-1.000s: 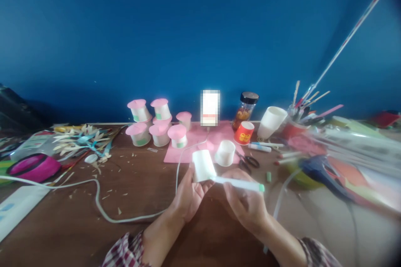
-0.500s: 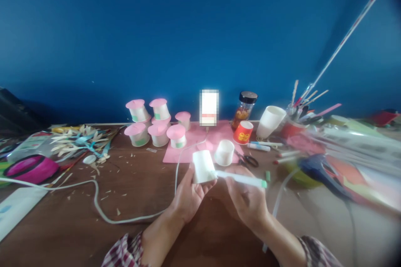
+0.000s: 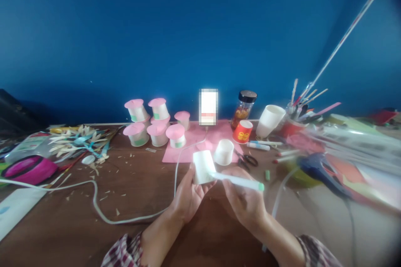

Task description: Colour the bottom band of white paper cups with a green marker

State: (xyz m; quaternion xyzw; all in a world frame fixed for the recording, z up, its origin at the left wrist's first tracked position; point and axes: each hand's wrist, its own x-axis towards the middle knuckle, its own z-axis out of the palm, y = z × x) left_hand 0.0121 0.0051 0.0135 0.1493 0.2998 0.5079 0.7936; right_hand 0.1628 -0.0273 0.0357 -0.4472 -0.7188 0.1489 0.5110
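Observation:
My left hand [image 3: 189, 198] is closed around a white paper cup [image 3: 203, 167], which it holds tilted above the brown table. Between the fingers of my right hand [image 3: 246, 200] is a white marker [image 3: 239, 180] with a green end. Its tip meets the right side of the cup; whether a mark shows there I cannot tell. Just behind, another white paper cup [image 3: 224, 152] stands on the table by the pink paper [image 3: 171, 154]. A small green cap [image 3: 267, 175] lies to the right of my right hand.
Several white cups with pink paper tops [image 3: 134, 134] are stacked at the back left. A red cup [image 3: 242, 132], a dark-lidded jar [image 3: 241, 112] and scissors [image 3: 249, 159] are at the back right. A white cable [image 3: 131, 219] crosses the left side. A glue gun [image 3: 322, 171] lies right.
The marker has shifted slightly left, its tip now further over the cup's side. My right hand moved with it. My left hand and the cup have hardly moved.

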